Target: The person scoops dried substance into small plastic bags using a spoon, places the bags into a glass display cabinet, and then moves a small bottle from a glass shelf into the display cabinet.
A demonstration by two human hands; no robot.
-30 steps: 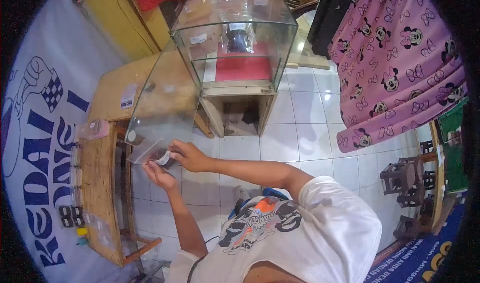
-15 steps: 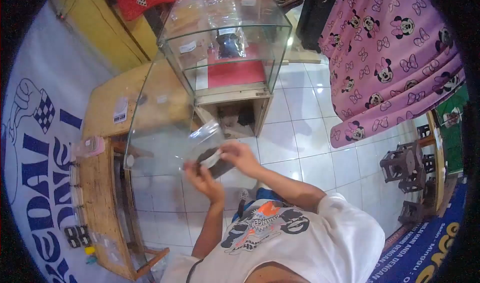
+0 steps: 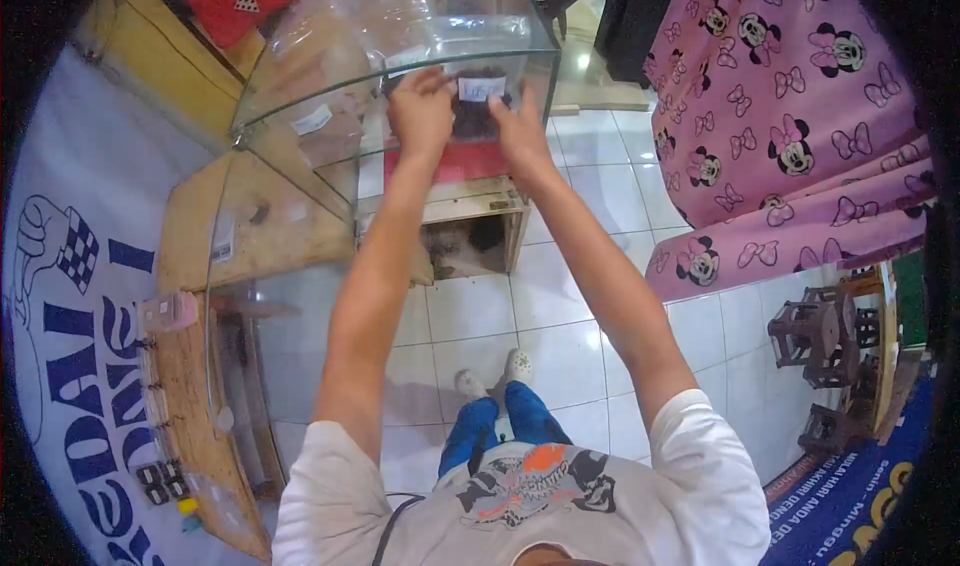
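Both arms stretch away from the body, and the hands are at the front of a glass case (image 3: 345, 85). A clear bag of something dark (image 3: 472, 121) is right between the two sets of fingers, its white label (image 3: 480, 88) facing out. The left hand (image 3: 421, 116) has its fingers bent toward the bag's left side; from here I can't tell whether they pinch it. The right hand (image 3: 520, 138) has thumb and forefinger spread, the thumb over the bag's right edge, and I can't make out whether they grip it. A red sheet (image 3: 472, 162) is just below the fingers. Left of the left fingers I see another label (image 3: 311, 119); well right of the right fingers hangs a pink cloth (image 3: 785, 126).
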